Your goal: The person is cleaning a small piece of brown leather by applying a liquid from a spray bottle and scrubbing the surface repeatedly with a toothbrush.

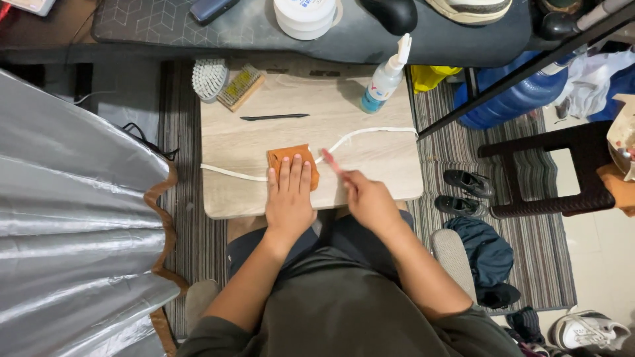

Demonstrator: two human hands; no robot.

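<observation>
My left hand (289,192) lies flat, fingers together, on an orange cloth (284,156) on a small light wooden table (370,165). A long white shoelace (370,131) runs across the table and passes under the cloth. My right hand (367,196) grips a thin pink-red brush (331,160) whose tip is on the lace just right of the cloth; the brush is blurred.
At the table's far edge lie a white brush (209,78), a wooden brush (240,86), a black thin tool (274,117) and a blue spray bottle (385,78). Silver fabric (73,218) fills the left. A dark stool (549,172), small shoes (466,182) and a water jug (516,99) stand right.
</observation>
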